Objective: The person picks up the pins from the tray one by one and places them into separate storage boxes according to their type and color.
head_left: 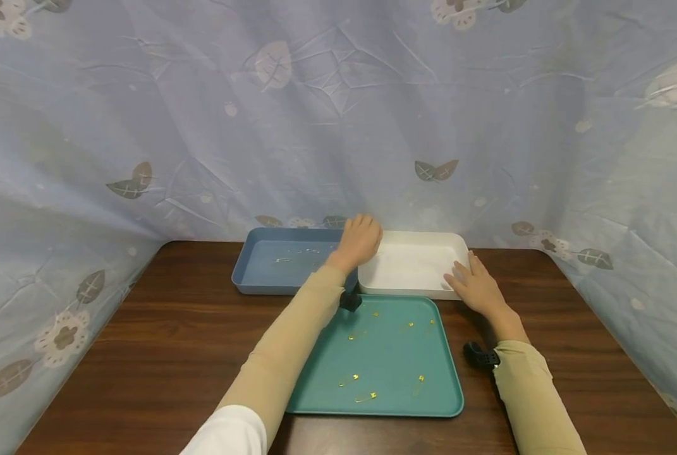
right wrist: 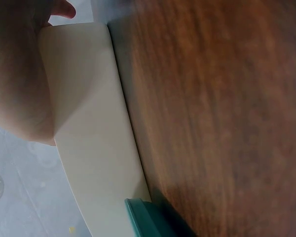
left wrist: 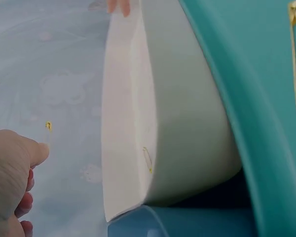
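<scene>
My left hand (head_left: 359,241) is raised over the meeting edges of the blue tray (head_left: 256,273) and the white tray (head_left: 414,260). Between its thumb and finger it pinches a gold safety pin (left wrist: 48,126), whose head sticks out in the left wrist view. Another gold safety pin (left wrist: 147,159) lies inside the white tray near its left end. At the white tray's right end, my right hand (head_left: 477,287) rests on the rim with its fingers spread and holds nothing. Several silver safety pins (head_left: 283,260) lie in the blue tray.
In front of both trays stands a teal tray (head_left: 392,354) with several gold safety pins (head_left: 366,398) scattered on it. All three stand on a dark wooden table (head_left: 173,341). A patterned cloth (head_left: 338,126) hangs behind and along the sides.
</scene>
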